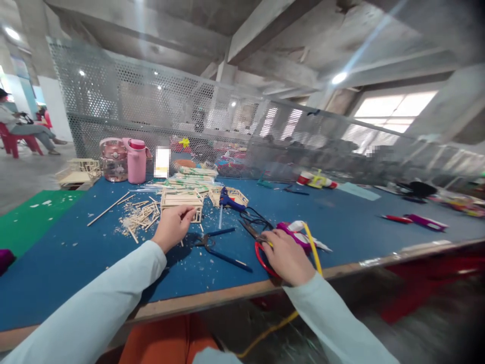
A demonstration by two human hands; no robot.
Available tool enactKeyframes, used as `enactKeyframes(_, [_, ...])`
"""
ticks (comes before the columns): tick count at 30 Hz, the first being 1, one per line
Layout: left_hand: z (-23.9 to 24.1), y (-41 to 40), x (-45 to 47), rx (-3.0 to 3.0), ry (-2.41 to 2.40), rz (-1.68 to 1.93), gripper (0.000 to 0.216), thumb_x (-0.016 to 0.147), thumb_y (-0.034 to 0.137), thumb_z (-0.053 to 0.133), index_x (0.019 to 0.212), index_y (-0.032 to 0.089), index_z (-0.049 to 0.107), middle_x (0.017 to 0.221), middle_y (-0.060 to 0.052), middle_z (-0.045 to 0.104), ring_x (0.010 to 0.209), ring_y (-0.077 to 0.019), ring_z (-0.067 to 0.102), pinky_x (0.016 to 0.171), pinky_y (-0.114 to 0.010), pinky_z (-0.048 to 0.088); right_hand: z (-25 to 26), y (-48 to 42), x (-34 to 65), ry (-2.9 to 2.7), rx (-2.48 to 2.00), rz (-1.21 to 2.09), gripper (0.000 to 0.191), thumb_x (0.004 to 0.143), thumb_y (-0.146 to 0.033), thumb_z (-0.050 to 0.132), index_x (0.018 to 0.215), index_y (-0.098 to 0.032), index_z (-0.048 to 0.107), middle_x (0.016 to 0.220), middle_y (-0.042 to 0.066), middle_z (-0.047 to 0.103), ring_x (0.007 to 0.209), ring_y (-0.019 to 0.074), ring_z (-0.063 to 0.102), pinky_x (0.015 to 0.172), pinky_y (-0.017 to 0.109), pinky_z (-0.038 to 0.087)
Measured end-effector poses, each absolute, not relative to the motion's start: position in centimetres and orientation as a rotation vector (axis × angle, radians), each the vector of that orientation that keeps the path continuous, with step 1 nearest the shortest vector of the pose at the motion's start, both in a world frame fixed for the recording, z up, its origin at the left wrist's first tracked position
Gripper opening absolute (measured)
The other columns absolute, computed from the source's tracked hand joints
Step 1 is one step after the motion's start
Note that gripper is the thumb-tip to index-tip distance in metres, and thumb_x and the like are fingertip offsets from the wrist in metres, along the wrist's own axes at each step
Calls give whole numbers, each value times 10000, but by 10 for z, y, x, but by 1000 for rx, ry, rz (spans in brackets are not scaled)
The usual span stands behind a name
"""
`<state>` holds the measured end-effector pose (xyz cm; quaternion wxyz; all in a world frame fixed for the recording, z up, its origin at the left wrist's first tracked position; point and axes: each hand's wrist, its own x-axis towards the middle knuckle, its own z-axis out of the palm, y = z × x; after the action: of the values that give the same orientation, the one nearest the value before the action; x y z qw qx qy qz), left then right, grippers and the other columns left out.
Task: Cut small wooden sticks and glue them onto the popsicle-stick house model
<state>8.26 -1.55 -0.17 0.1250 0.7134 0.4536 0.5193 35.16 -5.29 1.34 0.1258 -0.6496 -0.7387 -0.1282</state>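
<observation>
My left hand (172,225) is closed in a pinch in front of a small frame of wooden sticks (178,198). Whatever is between its fingertips is too small or hidden to make out. My right hand (288,255) lies over red-handled scissors (258,258), fingers curled at the handles and the blades pointing away to the left. Between my hands lie pincers (223,258) with dark blue handles, spread apart. Behind them, a blue glue gun (232,201) rests by another stick frame (242,196). A purple and white tool (295,233) sits just beyond my right hand.
Loose stick pieces (142,217) and crumbs cover the left of the blue table (341,222). Bundled sticks (189,178), a pink bottle (136,162) and a clear jug (113,164) stand before a perforated metal screen (159,101). A yellow cable (313,247) hangs over the front edge.
</observation>
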Motion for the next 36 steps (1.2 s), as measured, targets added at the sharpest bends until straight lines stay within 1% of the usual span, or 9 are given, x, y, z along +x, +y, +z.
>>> enactKeyframes(4, [-4, -16, 82, 2036, 1284, 1462, 271, 811, 355, 456, 800, 153, 637, 604, -12, 620, 517, -113, 531, 528, -211, 403, 4, -65, 310, -2382, -1601, -199, 225, 813, -335, 495, 924, -167, 595, 896, 94, 603, 863, 213, 564, 763, 315, 417])
enactKeyframes(8, [-3, -15, 83, 1890, 1237, 1495, 279, 822, 387, 436, 768, 159, 587, 647, -20, 604, 598, -126, 549, 560, -218, 431, -12, -65, 282, -2467, -1589, -147, 127, 836, -232, 445, 796, -173, 550, 779, 69, 622, 714, 198, 578, 590, 276, 370])
enactKeyframes(13, [3, -21, 90, 1601, 1205, 1698, 316, 852, 419, 362, 881, 161, 542, 917, -79, 605, 810, -159, 563, 727, -292, 463, 6, -55, 290, -1916, -1448, 33, 241, 897, -327, 290, 820, -190, 473, 575, 0, 512, 505, 139, 488, 498, 251, 299])
enactKeyframes(16, [8, -28, 96, 1679, 1084, 1699, 281, 852, 400, 386, 791, 171, 537, 1129, -110, 549, 1077, -201, 482, 934, -351, 350, 23, -46, 292, -1564, -1180, 428, 287, 863, -457, 339, 738, -208, 406, 509, -57, 370, 428, 96, 370, 436, 222, 281])
enactKeyframes(19, [11, -33, 98, 1772, 894, 1517, 291, 844, 397, 416, 677, 172, 499, 1226, -117, 492, 1250, -228, 312, 1004, -352, 254, 30, -35, 279, -1428, -953, 944, 366, 800, -540, 426, 660, -213, 340, 472, -93, 279, 368, 58, 236, 362, 196, 194])
enactKeyframes(22, [13, -32, 96, 1731, 833, 1445, 306, 827, 433, 437, 679, 173, 499, 1024, -98, 560, 1074, -211, 444, 914, -315, 329, 31, -22, 256, -1456, -809, 1221, 384, 772, -525, 485, 615, -204, 346, 448, -96, 276, 366, 47, 204, 354, 188, 170])
enactKeyframes(26, [15, -27, 95, 1570, 856, 1546, 339, 810, 488, 441, 684, 177, 485, 674, 3, 473, 657, -120, 424, 659, -237, 375, 28, -3, 224, -1434, -637, 1145, 231, 690, -370, 626, 680, -192, 478, 544, -57, 439, 504, 73, 401, 491, 194, 353])
enactKeyframes(32, [10, -20, 99, 1439, 752, 1493, 343, 722, 507, 556, 683, 167, 542, 716, -3, 557, 708, -123, 498, 733, -247, 416, 17, 11, 204, -1359, -414, 1753, 246, 659, -327, 573, 857, -183, 559, 775, 37, 614, 765, 164, 574, 679, 281, 446])
enactKeyframes(36, [11, -16, 90, 1521, 911, 1591, 297, 761, 436, 528, 770, 153, 619, 873, -44, 626, 843, -153, 542, 803, -271, 412, 15, 18, 212, -1352, -495, 1571, 261, 636, -245, 551, 890, -185, 559, 826, 33, 623, 789, 168, 576, 730, 293, 448])
